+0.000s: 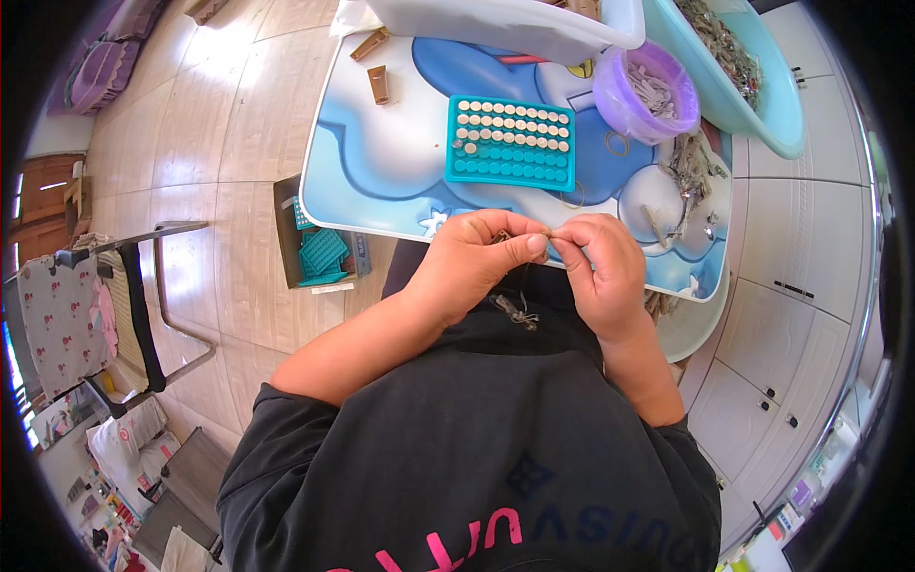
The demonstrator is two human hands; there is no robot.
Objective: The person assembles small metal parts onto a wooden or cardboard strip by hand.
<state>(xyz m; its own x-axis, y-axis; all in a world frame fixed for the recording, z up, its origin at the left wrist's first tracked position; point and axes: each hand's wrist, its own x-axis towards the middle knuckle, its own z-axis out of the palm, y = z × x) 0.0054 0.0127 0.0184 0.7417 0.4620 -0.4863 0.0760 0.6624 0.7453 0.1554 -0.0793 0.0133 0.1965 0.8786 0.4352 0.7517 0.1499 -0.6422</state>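
Note:
Over the near edge of the table, my left hand (481, 250) and my right hand (605, 272) meet at the fingertips. Both are closed in a pinch on a small brownish piece, mostly covered by fingers and too small to name. Thin dark cords (516, 311) with a tangled end hang below the left hand, in front of my dark shirt. Just beyond the hands lies a teal tray (569, 176) with rows of round recesses. Its far rows hold whitish round pieces (511, 124); most near recesses have none.
A purple tub (610, 100) with pale strips stands at the table's right, by a large light-blue basin (782, 114). A white bin (515, 30) is at the far edge. Tangled strands (688, 181) lie at right, small brown tubes (379, 84) at left. A box (288, 257) with teal trays sits on the floor.

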